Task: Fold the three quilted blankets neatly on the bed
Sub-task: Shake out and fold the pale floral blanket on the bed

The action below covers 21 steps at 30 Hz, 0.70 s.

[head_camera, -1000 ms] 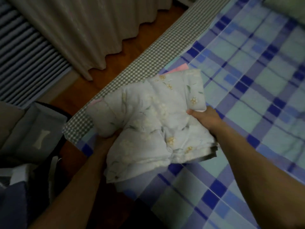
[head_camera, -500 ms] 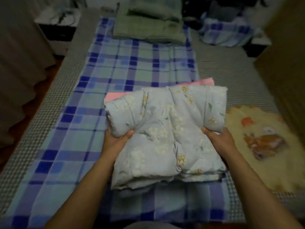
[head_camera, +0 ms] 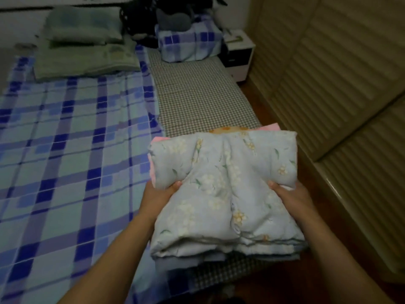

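Two hands were seen gripping one folded bundle from opposite sides: the left hand was curled under and around the bundle's left edge, and the right hand was clamped on its right edge, thumb on top. The bundle itself, a pale blue floral quilted blanket, had been folded into a thick, roughly square pad and was held above the near right part of the bed, over the checked mattress cover. Whether its underside touched anything could not be told. A pink layer was visible along its far and left edges, either a lining or a second piece, which could not be decided. Just beyond the far edge, a sliver of yellow-orange fabric was showing, mostly hidden by the bundle.

Further out, a blue plaid sheet was spread over the left of the bed, with green pillows stacked at the head and a plaid-covered bundle beside them. A white nightstand stood at the far right.

As a judgement, one blanket was folded and only needed setting down. How many of the three remained could not be read here.
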Available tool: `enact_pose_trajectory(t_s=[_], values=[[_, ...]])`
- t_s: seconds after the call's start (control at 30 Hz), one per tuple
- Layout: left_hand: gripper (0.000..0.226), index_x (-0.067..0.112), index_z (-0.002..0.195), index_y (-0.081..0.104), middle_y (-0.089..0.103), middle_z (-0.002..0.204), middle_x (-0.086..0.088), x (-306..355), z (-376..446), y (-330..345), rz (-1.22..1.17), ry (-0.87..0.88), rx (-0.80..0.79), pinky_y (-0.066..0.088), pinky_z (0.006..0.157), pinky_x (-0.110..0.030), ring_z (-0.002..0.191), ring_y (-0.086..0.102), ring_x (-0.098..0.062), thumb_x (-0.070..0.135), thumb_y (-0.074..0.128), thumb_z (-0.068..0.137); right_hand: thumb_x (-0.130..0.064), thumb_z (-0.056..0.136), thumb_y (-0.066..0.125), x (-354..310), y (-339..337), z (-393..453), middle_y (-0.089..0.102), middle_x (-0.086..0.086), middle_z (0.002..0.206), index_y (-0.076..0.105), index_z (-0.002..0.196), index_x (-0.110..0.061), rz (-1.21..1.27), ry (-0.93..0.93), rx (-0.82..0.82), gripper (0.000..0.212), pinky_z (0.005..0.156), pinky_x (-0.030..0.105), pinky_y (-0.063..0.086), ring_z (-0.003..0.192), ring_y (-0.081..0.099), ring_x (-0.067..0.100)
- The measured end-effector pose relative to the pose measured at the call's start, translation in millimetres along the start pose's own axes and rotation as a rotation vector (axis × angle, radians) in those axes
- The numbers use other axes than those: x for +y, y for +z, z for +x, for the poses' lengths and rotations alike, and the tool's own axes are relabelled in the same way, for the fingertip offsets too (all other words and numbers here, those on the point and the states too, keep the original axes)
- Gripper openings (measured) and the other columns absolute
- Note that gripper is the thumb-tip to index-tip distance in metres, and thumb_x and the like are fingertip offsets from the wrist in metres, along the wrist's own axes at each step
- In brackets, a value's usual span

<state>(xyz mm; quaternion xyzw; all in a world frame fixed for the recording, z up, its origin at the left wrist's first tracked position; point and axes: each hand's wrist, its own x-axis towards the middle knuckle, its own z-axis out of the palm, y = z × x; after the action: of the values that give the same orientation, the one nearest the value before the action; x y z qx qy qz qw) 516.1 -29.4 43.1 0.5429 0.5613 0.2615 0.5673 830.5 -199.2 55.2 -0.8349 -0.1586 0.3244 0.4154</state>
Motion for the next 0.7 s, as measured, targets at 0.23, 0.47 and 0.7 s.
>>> enact_pose_trajectory(t_s=[0.23, 0.47, 0.7], values=[[0.084, 0.029, 0.136, 0.056, 0.066, 0.123, 0.011, 47.9, 48.0, 86.4, 0.051, -0.007, -0.011, 0.05, 0.075, -0.027, 0.1, 0.063, -0.006, 0.066, 0.082, 0.064, -0.067, 0.056, 0.084, -14.3, -75.5, 91.5, 0.066, -0.007, 0.123, 0.059, 0.133, -0.024, 0.068, -0.047, -0.011, 0.092, 0.098, 0.039, 0.051, 0.108, 0.064, 0.015], [0.083, 0.021, 0.144, 0.047, 0.054, 0.129, 0.007, -35.5, 139.2, 163.1, 0.068, -0.149, 0.009, 0.04, 0.09, -0.029, 0.115, 0.052, -0.014, 0.058, 0.076, 0.076, -0.079, 0.045, 0.082, 55.2, -42.3, 252.0, 0.063, -0.004, 0.132, 0.055, 0.138, -0.027, -0.026, 0.101, -0.213, 0.109, 0.1, 0.045, 0.05, 0.111, 0.064, 0.019], [0.113, 0.022, 0.146, 0.045, 0.055, 0.143, -0.001, -115.7, 188.7, 183.7, -0.004, -0.312, 0.012, 0.041, 0.102, -0.033, 0.117, 0.055, -0.018, 0.074, 0.082, 0.053, -0.066, 0.068, 0.077, 113.7, -7.1, 334.9, 0.046, 0.006, 0.149, 0.042, 0.148, -0.017, -0.133, 0.199, -0.303, 0.1, 0.102, 0.038, 0.04, 0.131, 0.048, 0.03]])
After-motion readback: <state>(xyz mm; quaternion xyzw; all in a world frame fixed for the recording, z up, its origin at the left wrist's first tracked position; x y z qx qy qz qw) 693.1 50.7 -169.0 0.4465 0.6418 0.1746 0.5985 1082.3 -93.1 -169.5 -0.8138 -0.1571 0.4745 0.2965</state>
